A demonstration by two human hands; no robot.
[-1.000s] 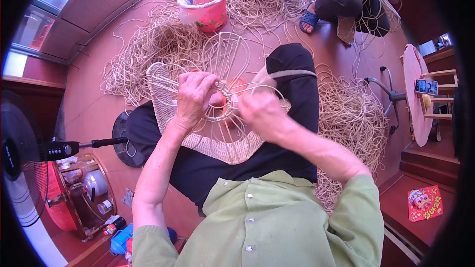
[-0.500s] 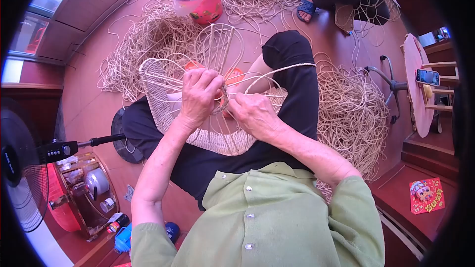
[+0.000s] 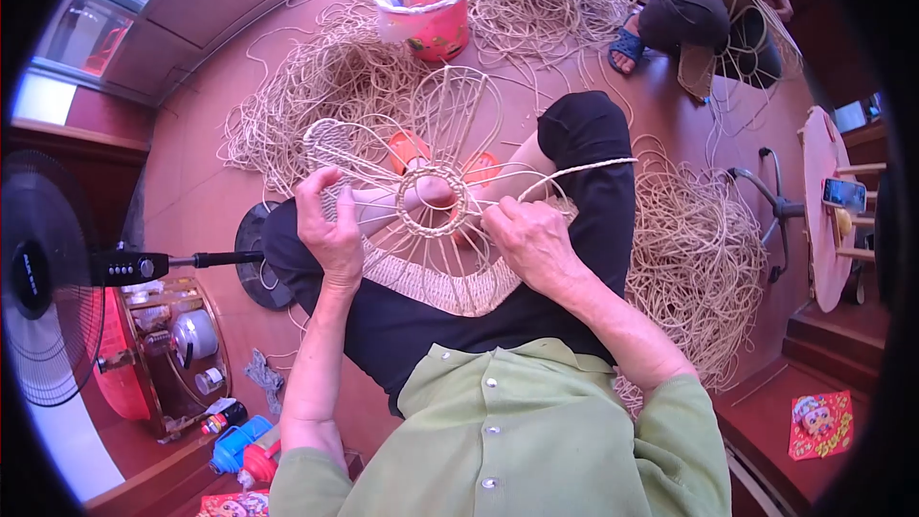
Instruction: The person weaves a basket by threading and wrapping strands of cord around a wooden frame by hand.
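Observation:
A half-woven cord piece [image 3: 450, 289] rests across my lap, with a dense woven band curving along its near side. At its centre is a braided ring [image 3: 406, 216], from which thin cords fan outward in loops. My left hand [image 3: 330, 230] is off to the left of the ring, fingers apart and holding nothing, above the woven band. Just right of the ring, my right hand [image 3: 529, 237] has its fingers pinched on a cord. A thicker twisted cord [image 3: 589, 167] extends from near that hand over my right knee.
Large heaps of loose cord [image 3: 321, 96] lie on the floor ahead and to the right [image 3: 694, 268]. A pink bucket [image 3: 442, 36] stands ahead. Another person [image 3: 684, 10] sits at upper right holding cords. A fan [image 3: 43, 278] is at left; a stool with a phone [image 3: 844, 194] is at right.
My left hand has let go at the ring and moved left, its fingers spreading. My right hand has drawn slightly right, uncovering the ring. The whole view has shifted a little.

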